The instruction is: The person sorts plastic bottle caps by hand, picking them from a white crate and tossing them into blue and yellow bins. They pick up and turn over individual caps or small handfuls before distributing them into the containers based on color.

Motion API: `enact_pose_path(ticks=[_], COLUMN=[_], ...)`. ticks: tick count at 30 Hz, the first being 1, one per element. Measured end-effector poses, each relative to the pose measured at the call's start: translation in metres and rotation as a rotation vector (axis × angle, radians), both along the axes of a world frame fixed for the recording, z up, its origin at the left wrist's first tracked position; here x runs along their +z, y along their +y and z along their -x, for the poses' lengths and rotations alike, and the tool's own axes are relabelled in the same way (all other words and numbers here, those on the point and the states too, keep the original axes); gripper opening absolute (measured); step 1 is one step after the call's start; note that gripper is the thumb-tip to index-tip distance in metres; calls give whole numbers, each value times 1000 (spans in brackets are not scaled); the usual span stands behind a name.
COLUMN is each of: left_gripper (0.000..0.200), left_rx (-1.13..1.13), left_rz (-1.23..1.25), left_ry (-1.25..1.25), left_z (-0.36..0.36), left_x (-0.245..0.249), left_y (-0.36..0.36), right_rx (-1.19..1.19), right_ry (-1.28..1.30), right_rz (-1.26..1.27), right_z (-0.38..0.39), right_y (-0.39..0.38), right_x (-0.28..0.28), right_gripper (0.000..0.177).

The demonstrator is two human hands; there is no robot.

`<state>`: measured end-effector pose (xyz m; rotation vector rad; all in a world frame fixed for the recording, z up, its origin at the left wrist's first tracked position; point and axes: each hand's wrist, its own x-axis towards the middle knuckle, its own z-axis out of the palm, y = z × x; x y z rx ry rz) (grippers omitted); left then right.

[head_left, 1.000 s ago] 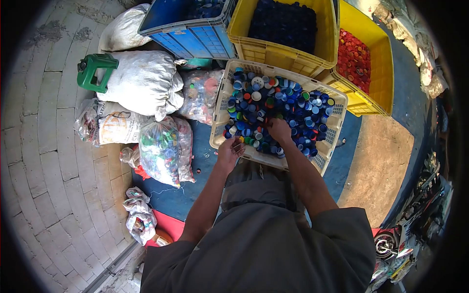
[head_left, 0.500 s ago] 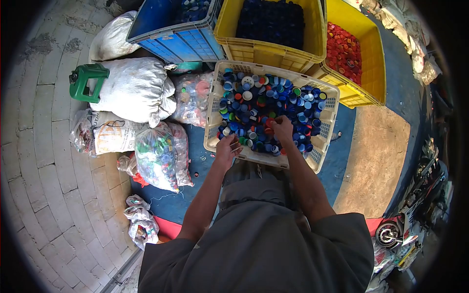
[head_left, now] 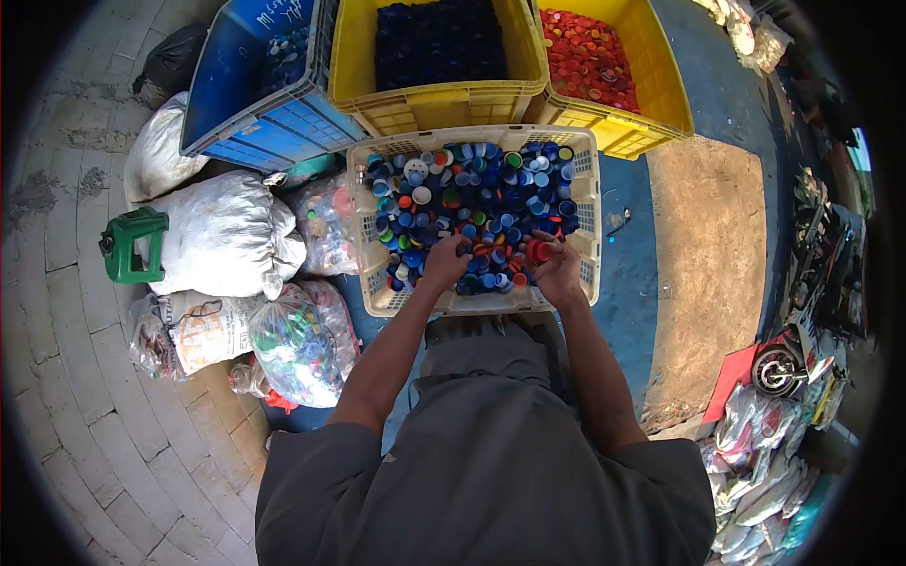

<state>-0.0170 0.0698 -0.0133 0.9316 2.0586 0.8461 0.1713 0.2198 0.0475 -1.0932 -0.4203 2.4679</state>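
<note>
Red cap (head_left: 537, 250) pinched by right hand (head_left: 559, 272); left hand (head_left: 442, 262) deep in caps (head_left: 477, 184), grip can't tell. Risk: pinch slips, cap lost in beige crate (head_left: 453, 304), 12 o'clock.

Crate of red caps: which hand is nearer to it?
Right. The right hand, gripping a red cap, is in the basket just before the crate; the left hand is farther left.

Blue crate (head_left: 250, 132), yellow crates (head_left: 444, 102), white sacks (head_left: 222, 236) and green stool (head_left: 132, 247) stand about.
</note>
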Motion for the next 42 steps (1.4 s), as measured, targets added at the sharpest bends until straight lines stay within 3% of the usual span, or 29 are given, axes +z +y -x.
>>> enact_pose_path(ticks=[5, 9, 14, 21, 27, 33, 36, 39, 42], left_gripper=[35, 34, 29, 19, 21, 20, 19, 20, 21], left_rx=[-102, -173, -104, -77, 472, 602, 668, 771, 734], left_rz=[5, 124, 138, 12, -105, -436, -470, -421, -440], left_ry=[164, 242, 176, 179, -824, -1497, -1618, -1528, -1507], left_z=[-13, -19, -19, -5, 5, 9, 4, -3, -8], left_x=[-21, -11, -43, -30, 6, 36, 42, 34, 32], left_y=[11, 23, 30, 28, 25, 9, 8, 7, 4], right_rx=[-91, -128, -145, -141, -132, -81, -46, 259, 652], right_ry=[41, 25, 20, -8, 13, -66, -148, -477, -894], right_rz=[49, 56, 34, 30, 64, 125, 111, -238, -1159], right_z=[-9, -17, -31, -38, -33, -23, -23, -22, -21], right_y=[-11, -16, -22, -24, -18, -8, -2, 5, 2], right_x=[10, 19, 11, 8, -1, -2, -18, -24, -18], right_gripper=[49, 49, 49, 45, 33, 23, 23, 25, 24])
